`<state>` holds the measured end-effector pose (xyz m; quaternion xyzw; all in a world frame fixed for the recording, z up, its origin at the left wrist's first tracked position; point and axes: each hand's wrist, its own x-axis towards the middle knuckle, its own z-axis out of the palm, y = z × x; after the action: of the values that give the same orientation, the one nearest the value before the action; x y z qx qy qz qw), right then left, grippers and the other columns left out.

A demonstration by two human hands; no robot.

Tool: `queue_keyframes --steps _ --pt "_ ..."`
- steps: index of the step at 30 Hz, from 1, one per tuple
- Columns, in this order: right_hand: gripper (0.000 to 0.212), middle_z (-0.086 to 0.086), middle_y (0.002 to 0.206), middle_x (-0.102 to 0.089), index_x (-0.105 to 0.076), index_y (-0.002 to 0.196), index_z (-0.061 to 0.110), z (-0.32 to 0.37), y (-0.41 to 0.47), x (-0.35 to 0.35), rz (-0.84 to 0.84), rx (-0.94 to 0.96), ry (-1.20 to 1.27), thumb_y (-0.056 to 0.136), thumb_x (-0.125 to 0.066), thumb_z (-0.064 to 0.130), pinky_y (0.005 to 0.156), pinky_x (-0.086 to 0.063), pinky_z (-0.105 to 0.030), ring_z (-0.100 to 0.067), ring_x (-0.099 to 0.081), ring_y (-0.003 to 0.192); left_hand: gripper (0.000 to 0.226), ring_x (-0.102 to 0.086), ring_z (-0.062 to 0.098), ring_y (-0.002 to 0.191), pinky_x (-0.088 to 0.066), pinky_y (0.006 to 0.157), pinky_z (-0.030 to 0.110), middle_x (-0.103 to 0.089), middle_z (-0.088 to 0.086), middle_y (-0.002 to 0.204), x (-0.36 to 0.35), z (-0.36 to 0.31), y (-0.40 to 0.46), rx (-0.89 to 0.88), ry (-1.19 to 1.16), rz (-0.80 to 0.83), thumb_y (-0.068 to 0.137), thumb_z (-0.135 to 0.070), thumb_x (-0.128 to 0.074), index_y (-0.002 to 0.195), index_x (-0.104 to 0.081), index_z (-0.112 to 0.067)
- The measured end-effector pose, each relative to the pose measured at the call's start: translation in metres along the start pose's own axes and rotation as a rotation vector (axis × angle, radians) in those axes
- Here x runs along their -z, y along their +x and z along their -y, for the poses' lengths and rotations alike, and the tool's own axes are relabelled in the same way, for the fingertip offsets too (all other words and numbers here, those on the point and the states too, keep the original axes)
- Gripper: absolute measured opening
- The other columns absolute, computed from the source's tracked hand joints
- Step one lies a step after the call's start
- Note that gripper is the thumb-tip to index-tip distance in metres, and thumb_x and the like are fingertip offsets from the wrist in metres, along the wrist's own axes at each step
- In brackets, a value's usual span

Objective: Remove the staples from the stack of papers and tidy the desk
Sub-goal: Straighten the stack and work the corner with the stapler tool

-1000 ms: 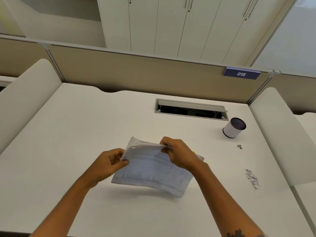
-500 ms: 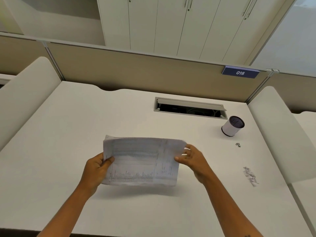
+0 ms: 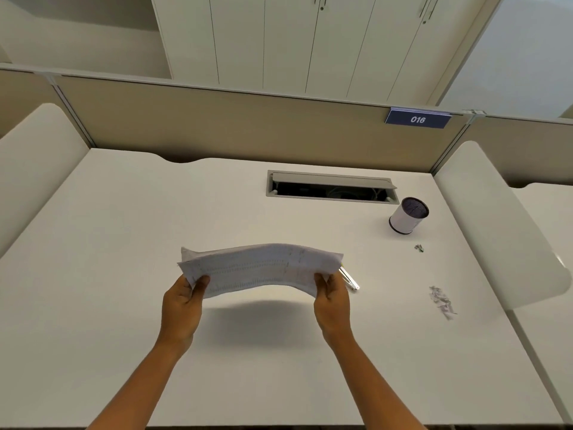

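A stack of printed papers [image 3: 263, 268] hangs above the white desk [image 3: 124, 243], bowed upward in the middle. My left hand [image 3: 183, 302] grips its left end with the thumb on top. My right hand [image 3: 331, 301] grips its right end. A slim metal tool [image 3: 350, 280] with a yellow tip pokes out from behind the right hand; I cannot tell whether the hand holds it. A heap of pulled staples [image 3: 441, 302] lies on the desk to the right, with two loose staples [image 3: 419, 247] farther back.
A white mesh-topped cup [image 3: 407, 216] stands at the back right. An open cable hatch [image 3: 331, 188] is set into the desk behind the papers. Beige partitions close off the back, with white side panels left and right.
The papers went from crumpled between my hands to spread flat, and are now tipped nearly edge-on and bowed. My right hand shifted from the top edge to the right end.
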<state>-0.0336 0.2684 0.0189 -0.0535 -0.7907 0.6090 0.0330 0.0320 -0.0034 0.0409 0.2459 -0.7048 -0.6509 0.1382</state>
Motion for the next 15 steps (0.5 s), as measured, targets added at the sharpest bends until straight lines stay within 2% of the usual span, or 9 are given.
queue_keyframes --steps 2,4,6,9,13,15 --pt "0.028 0.01 0.109 -0.068 -0.06 0.123 0.02 -0.014 -0.007 -0.004 -0.016 0.025 -0.073 0.106 -0.047 0.001 0.084 -0.049 -0.009 0.005 -0.063 0.102 0.029 -0.063 0.008 0.101 -0.047 0.09 0.023 -0.07 0.0 0.11 -0.005 0.013 -0.004 0.02 0.01 0.008 0.102 -0.02 -0.057 0.129 -0.064 -0.011" --pt "0.032 0.017 0.112 -0.065 -0.058 0.122 0.022 -0.028 -0.015 -0.011 -0.017 0.04 -0.119 0.105 -0.047 -0.003 0.086 -0.047 -0.011 0.01 -0.06 0.105 0.034 -0.063 0.015 0.11 -0.048 0.1 0.031 -0.069 0.002 0.12 -0.01 0.03 -0.009 0.074 0.022 0.034 0.103 -0.023 -0.056 0.136 -0.06 -0.015" --pt "0.038 0.026 0.115 -0.06 -0.054 0.123 0.029 -0.035 -0.021 -0.015 -0.019 0.022 -0.125 0.105 -0.046 -0.004 0.088 -0.043 -0.005 0.016 -0.058 0.106 0.037 -0.061 0.021 0.115 -0.047 0.104 0.035 -0.067 0.005 0.126 -0.015 0.043 -0.012 0.119 0.034 0.045 0.103 -0.024 -0.054 0.139 -0.057 -0.016" --pt "0.041 0.024 0.112 -0.063 -0.051 0.12 0.037 -0.032 -0.018 -0.018 -0.047 -0.011 -0.115 0.106 -0.045 -0.001 0.084 -0.043 -0.003 0.013 -0.06 0.103 0.038 -0.06 0.021 0.116 -0.046 0.102 0.032 -0.066 0.006 0.127 -0.02 0.047 -0.01 0.123 0.035 0.031 0.104 -0.021 -0.053 0.141 -0.054 -0.012" --pt "0.03 0.016 0.103 -0.066 -0.052 0.119 0.03 -0.038 -0.016 -0.022 -0.037 -0.076 -0.129 0.107 -0.046 0.003 0.077 -0.047 -0.007 0.009 -0.062 0.093 0.028 -0.06 0.021 0.111 -0.046 0.088 0.022 -0.067 -0.001 0.113 -0.02 0.048 -0.005 0.12 0.087 0.065 0.105 -0.019 -0.051 0.132 -0.058 -0.014" --pt "0.022 0.011 0.097 -0.067 -0.056 0.119 0.021 -0.042 -0.012 -0.022 -0.049 -0.124 -0.132 0.107 -0.046 0.005 0.073 -0.047 -0.011 0.008 -0.062 0.086 0.02 -0.061 0.022 0.108 -0.045 0.082 0.021 -0.066 -0.008 0.105 -0.017 0.051 -0.001 0.134 0.112 0.079 0.105 -0.018 -0.051 0.124 -0.058 -0.019"
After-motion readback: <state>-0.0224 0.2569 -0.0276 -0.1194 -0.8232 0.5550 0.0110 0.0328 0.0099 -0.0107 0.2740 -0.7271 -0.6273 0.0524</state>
